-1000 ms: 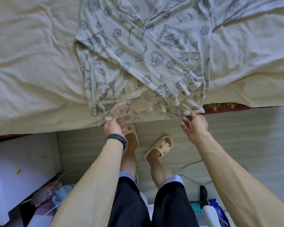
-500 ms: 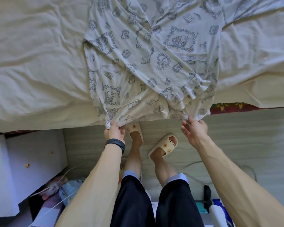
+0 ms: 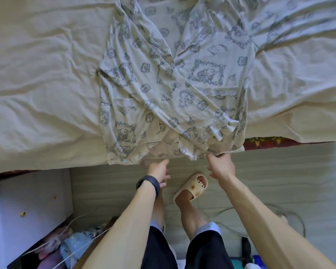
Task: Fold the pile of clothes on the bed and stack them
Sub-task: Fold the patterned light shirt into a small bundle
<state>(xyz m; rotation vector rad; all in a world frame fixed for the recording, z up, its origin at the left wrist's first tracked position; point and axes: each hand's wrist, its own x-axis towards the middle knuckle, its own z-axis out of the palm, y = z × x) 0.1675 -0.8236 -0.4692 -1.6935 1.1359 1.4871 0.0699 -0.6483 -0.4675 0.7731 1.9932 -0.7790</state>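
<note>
Pinching hem of printed pyjama top (image 3: 175,90) at bed (image 3: 43,74) edge, lower centre, with fingers of right hand (image 3: 222,167); touching hem with left hand (image 3: 157,170), grip unclear

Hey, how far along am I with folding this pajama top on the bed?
Done: the pajama top lies spread on the bed, a sleeve folded across its front. In hand: your right hand grips its hem at the bed's edge, left hand beside it. Left: folding the body up; no stack is visible.

Free over wrinkled cream bedsheet (image 3: 47,84) L/R of grip on pale printed pyjama top (image 3: 173,98); blocked below by beige foam slipper (image 3: 192,186), lower L by white box (image 3: 33,200).
</note>
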